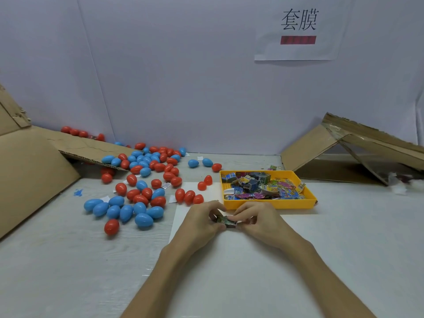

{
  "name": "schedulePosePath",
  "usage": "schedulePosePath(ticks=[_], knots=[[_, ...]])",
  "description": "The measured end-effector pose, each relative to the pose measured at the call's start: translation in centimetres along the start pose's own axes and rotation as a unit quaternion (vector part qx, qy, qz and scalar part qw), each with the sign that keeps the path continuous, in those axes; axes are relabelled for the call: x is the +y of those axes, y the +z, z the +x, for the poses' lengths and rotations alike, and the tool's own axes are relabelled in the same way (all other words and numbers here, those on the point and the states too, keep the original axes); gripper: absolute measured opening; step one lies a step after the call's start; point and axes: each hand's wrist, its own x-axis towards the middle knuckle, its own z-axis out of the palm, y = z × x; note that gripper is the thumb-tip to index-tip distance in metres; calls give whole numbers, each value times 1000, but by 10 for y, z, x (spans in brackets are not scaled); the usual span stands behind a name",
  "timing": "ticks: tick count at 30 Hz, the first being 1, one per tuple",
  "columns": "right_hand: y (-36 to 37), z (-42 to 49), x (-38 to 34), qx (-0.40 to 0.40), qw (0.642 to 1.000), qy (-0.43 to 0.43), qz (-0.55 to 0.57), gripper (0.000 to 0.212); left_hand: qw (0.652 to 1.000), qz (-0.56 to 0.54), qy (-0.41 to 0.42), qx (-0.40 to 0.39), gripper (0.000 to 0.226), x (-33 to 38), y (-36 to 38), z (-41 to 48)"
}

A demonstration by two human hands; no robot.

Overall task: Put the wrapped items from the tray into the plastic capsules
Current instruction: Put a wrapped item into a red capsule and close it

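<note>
A yellow tray (pixel 270 204) in the middle right of the table holds several colourful wrapped items (pixel 259 184). Both of my hands meet just in front of the tray over a white sheet. My left hand (pixel 202 218) and my right hand (pixel 257 218) pinch one small dark-green wrapped item (pixel 226 220) between their fingertips. Several red and blue egg-shaped plastic capsules (pixel 142 187) lie scattered to the left; all that I see look closed. Two red capsule halves (pixel 205 183) lie near the tray's left side.
A large cardboard flap (pixel 34 161) slopes up at the left, with capsules on and under it. A collapsed cardboard box (pixel 358 150) stands at the back right. A white wall with a paper sign (pixel 298 28) closes the back. Small white paper slips lie among the capsules.
</note>
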Motion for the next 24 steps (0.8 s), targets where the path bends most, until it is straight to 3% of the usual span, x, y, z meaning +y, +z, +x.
schedulePosePath(ticks=[24], knots=[[-14, 7, 4, -28, 995, 66, 69, 22, 1000, -25, -11, -11, 31, -1, -3, 1]])
